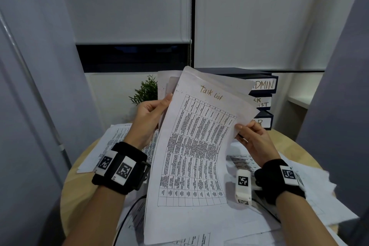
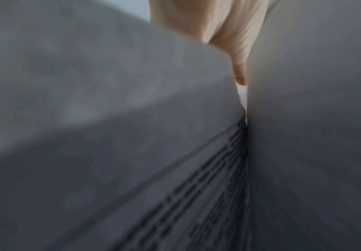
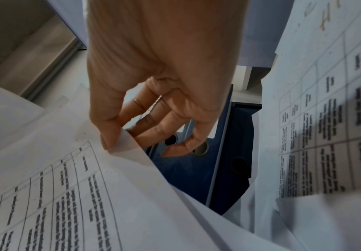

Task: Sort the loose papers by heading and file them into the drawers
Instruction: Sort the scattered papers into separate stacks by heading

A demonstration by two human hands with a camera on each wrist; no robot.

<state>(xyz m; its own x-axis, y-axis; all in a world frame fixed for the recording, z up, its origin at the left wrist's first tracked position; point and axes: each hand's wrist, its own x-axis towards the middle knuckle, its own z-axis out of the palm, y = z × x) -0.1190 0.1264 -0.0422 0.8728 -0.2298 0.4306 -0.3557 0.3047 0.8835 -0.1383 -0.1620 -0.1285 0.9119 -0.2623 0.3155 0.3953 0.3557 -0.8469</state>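
Note:
A sheet headed "Task List" (image 1: 195, 146), printed with a table, is held up over the round table. My right hand (image 1: 252, 136) pinches its right edge between thumb and fingers; the same pinch on the sheet (image 3: 67, 195) shows in the right wrist view under my right hand (image 3: 119, 137). My left hand (image 1: 151, 118) grips several more sheets (image 1: 167, 82) fanned behind the front one. Paper (image 2: 110, 118) fills the left wrist view, with only part of my left hand (image 2: 224, 34) showing. The dark blue drawer unit (image 1: 265, 94), labelled ADMIN, TASK LIST and a hidden third label, stands behind.
Loose printed papers (image 1: 117, 142) cover the round wooden table (image 1: 73, 181) on both sides. A small green plant (image 1: 145, 90) stands at the back left. Grey curtains hang on both sides. A black cable (image 1: 127, 217) runs across the near table.

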